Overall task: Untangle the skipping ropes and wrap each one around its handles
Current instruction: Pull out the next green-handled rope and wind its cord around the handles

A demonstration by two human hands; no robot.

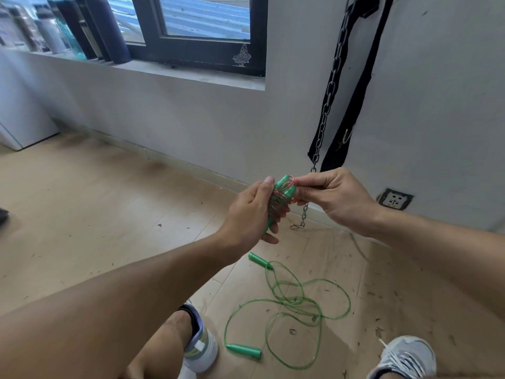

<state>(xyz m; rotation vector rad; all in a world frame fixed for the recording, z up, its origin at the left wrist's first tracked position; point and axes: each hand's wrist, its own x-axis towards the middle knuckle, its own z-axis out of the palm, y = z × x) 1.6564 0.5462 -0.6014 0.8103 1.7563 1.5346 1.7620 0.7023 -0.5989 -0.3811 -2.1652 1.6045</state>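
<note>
Left hand [250, 212] grips paired green handles [281, 199] wound with pinkish rope [276, 203]. Right hand [332, 199] pinches the rope's loop at the handle tops. Green rope [287, 299] lies loose on the floor [95, 214], both its handles free.

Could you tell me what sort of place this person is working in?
Probably a home or small gym room: a chain and black straps hang on the wall, bottles line the window sill, and a green skipping rope lies on the wooden floor.
</note>
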